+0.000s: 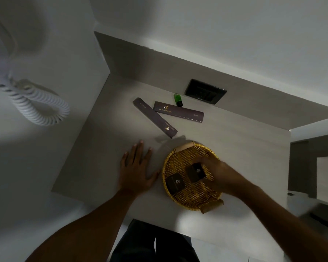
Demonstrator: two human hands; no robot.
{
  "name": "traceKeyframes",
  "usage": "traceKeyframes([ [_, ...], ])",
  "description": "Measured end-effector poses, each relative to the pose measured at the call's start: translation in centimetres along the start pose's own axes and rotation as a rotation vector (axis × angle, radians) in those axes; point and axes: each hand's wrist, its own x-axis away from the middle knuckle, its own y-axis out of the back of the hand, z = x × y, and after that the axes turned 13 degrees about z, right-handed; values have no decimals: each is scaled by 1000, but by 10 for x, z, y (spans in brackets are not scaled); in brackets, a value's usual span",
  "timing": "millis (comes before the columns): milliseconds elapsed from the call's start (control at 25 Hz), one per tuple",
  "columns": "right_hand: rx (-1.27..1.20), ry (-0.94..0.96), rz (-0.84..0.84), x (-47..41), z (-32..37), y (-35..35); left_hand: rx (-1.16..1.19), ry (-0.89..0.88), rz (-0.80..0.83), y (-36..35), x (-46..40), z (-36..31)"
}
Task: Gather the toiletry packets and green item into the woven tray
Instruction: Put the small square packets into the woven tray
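A round yellow woven tray [170, 159] with two wooden handles sits on the grey counter. One small dark packet [175, 183] lies in its left part. My right hand [221, 173] reaches over the tray with fingers shut on a second small dark packet [195, 172] held just above the weave. My left hand [137, 167] lies flat and open on the counter left of the tray. Two long dark boxes [154, 118] [178, 111] lie farther back, forming a V. A small green bottle [178, 99] lies behind them.
A black socket plate [205, 93] is set in the back ledge behind the green bottle. A white coiled cord [38, 106] hangs on the wall at left. The counter [102, 148] is bounded by walls at left and back; its front edge is near my body.
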Motion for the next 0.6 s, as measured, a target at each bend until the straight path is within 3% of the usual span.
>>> traceKeyframes([
  [80, -21, -12, 55, -4, 7, -24, 7, 1, -3, -1, 0, 0],
  [400, 34, 12, -27, -8, 11, -32, -9, -9, -11, 2, 0, -2],
  [480, 12, 8, -122, -4, 13, -18, 1, -6, -12, 3, 1, -2],
  [600, -66, 2, -396, -11, 7, 18, 26, -12, -8, 4, 2, -2],
])
